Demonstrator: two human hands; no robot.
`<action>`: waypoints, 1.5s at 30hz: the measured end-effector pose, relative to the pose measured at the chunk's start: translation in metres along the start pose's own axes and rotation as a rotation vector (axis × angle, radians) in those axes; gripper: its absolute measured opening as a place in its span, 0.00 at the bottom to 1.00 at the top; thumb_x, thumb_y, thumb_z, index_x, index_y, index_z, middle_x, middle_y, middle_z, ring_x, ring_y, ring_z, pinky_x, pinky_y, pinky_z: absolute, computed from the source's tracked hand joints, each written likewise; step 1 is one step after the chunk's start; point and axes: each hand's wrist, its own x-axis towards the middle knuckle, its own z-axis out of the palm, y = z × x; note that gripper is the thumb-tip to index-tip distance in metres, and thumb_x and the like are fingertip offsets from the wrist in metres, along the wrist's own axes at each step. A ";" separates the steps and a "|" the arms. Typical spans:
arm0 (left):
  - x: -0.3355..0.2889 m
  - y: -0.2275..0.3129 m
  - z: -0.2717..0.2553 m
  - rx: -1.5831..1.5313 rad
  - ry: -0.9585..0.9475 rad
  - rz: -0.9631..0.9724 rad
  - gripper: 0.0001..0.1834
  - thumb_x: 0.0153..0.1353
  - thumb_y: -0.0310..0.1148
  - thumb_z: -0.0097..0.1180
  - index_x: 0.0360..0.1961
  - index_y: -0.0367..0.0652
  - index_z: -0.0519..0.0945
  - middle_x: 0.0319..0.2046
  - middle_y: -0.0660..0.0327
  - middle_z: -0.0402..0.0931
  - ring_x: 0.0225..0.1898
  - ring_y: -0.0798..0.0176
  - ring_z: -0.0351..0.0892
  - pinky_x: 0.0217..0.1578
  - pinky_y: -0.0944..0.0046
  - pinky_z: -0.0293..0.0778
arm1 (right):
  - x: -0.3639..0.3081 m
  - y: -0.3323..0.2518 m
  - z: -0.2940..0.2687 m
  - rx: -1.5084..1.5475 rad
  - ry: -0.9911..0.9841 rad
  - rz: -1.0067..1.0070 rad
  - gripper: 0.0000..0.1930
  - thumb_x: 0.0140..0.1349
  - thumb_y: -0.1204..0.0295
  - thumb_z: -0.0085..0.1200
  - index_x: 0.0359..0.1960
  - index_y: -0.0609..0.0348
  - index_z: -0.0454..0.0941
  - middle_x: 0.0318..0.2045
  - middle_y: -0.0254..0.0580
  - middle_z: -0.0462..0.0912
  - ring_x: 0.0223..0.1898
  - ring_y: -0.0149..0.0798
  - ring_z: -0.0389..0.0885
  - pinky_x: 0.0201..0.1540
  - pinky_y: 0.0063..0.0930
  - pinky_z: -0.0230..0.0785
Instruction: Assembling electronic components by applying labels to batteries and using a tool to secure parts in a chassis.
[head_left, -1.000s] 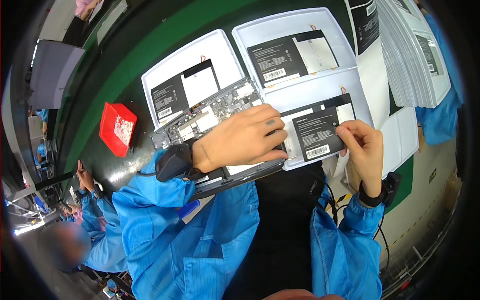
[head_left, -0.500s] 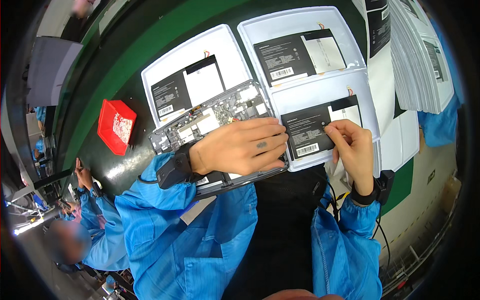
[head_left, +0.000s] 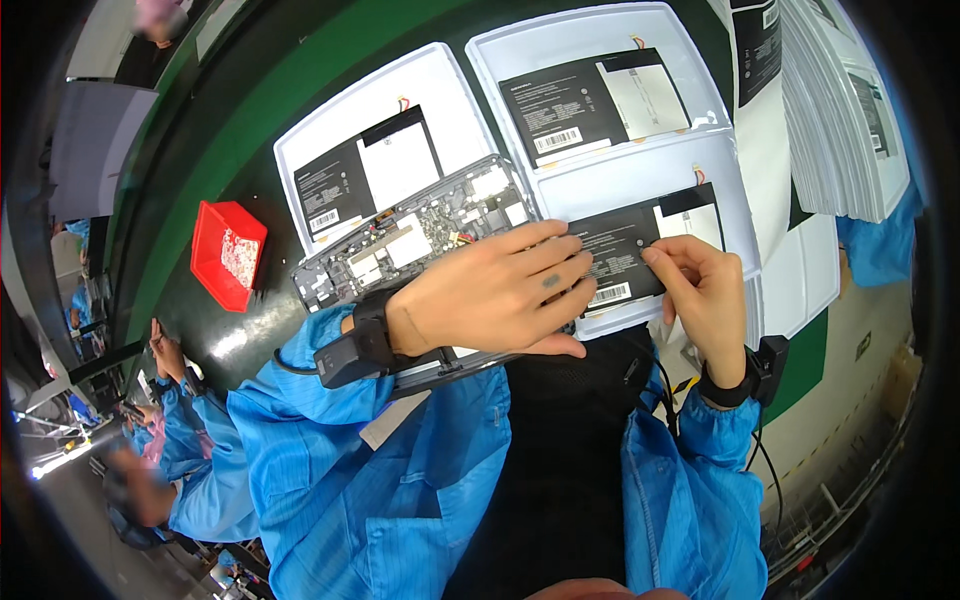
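Observation:
My left hand lies palm down across an opened laptop base with bare circuit boards. Its fingers are stretched out, and their tips reach over the left end of a flat black battery pack. That pack rests in a white plastic tray, with a small coloured wire lead at its far edge. My right hand is over the pack's right part, thumb and forefinger pinched together at its surface. Whatever sits between those fingertips is too small to make out. The palm hides the laptop's near right part.
Two more battery packs lie in white trays, one at far left and one at far centre. A red bin of small pieces stands left on the dark green table. Stacked white trays rise at right. A co-worker's hands show at far left.
My left hand has slid a little right, its fingertips now over the battery pack's left end and its thumb farther out. My right hand keeps its pinch in nearly the same place.

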 end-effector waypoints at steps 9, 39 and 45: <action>0.013 0.021 0.007 0.074 -0.213 -0.156 0.34 0.58 0.56 0.62 0.40 0.25 0.81 0.50 0.45 0.78 0.51 0.48 0.77 0.54 0.56 0.76 | -0.005 -0.001 -0.012 -0.104 0.162 -0.088 0.08 0.65 0.74 0.62 0.39 0.68 0.86 0.19 0.40 0.84 0.11 0.26 0.74 0.16 0.20 0.62; -0.117 0.010 -0.074 0.269 -0.009 -1.079 0.19 0.62 0.40 0.65 0.44 0.35 0.82 0.41 0.51 0.79 0.42 0.44 0.80 0.42 0.52 0.77 | -0.009 -0.015 0.041 -0.129 -0.214 -0.501 0.14 0.57 0.73 0.68 0.43 0.66 0.85 0.30 0.44 0.85 0.22 0.41 0.83 0.25 0.30 0.75; -0.107 0.012 -0.059 0.258 0.142 -1.065 0.24 0.55 0.44 0.71 0.41 0.34 0.81 0.39 0.49 0.80 0.36 0.42 0.82 0.37 0.52 0.78 | -0.017 -0.016 0.049 -0.166 -0.214 -0.514 0.13 0.59 0.71 0.67 0.43 0.63 0.85 0.28 0.44 0.84 0.23 0.44 0.82 0.27 0.32 0.73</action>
